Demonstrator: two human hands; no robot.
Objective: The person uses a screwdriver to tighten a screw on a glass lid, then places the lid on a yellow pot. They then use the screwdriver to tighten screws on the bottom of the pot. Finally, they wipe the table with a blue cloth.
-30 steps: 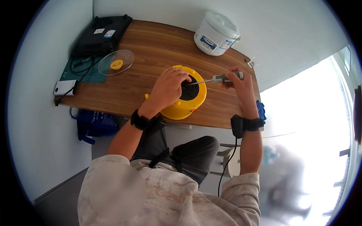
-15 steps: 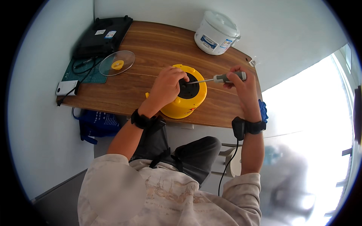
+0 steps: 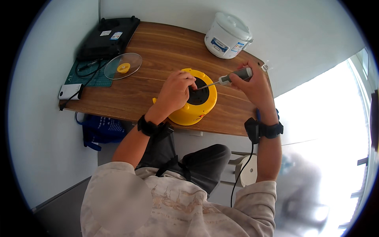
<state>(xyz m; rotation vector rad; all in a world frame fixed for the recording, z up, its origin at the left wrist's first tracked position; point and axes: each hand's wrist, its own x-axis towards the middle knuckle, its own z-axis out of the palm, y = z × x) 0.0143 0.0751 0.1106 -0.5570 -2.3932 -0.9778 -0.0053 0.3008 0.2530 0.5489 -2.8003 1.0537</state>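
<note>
A yellow electric pot (image 3: 187,118) sits bottom up near the front edge of the table, a round black plate (image 3: 200,97) in its base facing me. My right hand (image 3: 254,81) grips the grey-and-white handle of a screwdriver (image 3: 239,75). Its metal shaft slants down leftward, and the tip meets the black plate. Over the left part of that plate, my left hand (image 3: 177,90) is closed, fingers bent together beside the screwdriver tip. Whatever those fingertips pinch, if anything, is hidden.
Behind stands a white rice cooker (image 3: 226,37). Leftward lie a glass lid (image 3: 132,63) with a yellow knob, a green cutting mat (image 3: 103,82), a black flat appliance (image 3: 103,41) with a cable, and a white power bank (image 3: 69,91). A blue bag (image 3: 103,129) hangs below the table (image 3: 158,39).
The screwdriver handle has tilted up, its shaft now steeper. My right hand and wrist have shifted slightly with it. My left hand stays nearly in place on the pot's base.
</note>
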